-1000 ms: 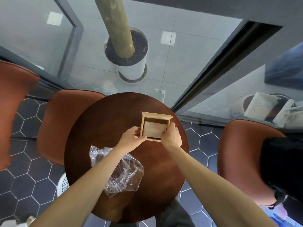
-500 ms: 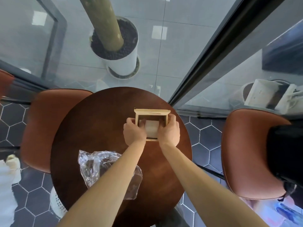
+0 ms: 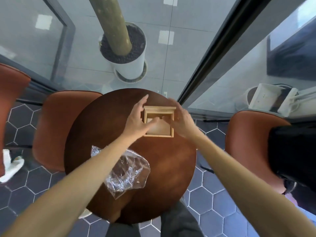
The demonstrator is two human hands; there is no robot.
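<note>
**At table centre: both hands spread over a small wooden box**

Bottom edge of frame: dark trousers [image 3: 179,223] under the near rim of the round brown table [image 3: 171,168]. Two bare forearms run up from the lower corners.

Lower middle of the tabletop: crumpled clear plastic bag [image 3: 128,171], lying flat and partly under the left forearm. No print can be made out on it.

Past the bag, at the centre of the frame: open wooden box [image 3: 159,129], pale and square, sitting on the table's far half. A flat flange runs along its far wall.
- Left hand [image 3: 136,120]: against the box's left wall, fingers straight and spread wide, thumb reaching inside.
- Right hand [image 3: 183,122]: against the right wall, fingers also straight and splayed, thumb inside near the other thumb.
- Neither hand is curled around anything. Motion blur hides whether the thumbs press on the box floor.
- No label is visible on the wood.

Either side of the table:
- Rust-brown chair [image 3: 59,125] at left.
- Second chair [image 3: 248,134] at right, with a black garment [image 3: 294,151] draped on it.
- White cloth [image 3: 10,166] on the hexagon tiles at far left.

Beyond, through the glass:
- White planter [image 3: 131,65] with dark pebbles and a thick green trunk [image 3: 112,26], top centre.
- White panel [image 3: 266,98] at right, its markings too small to read.
</note>
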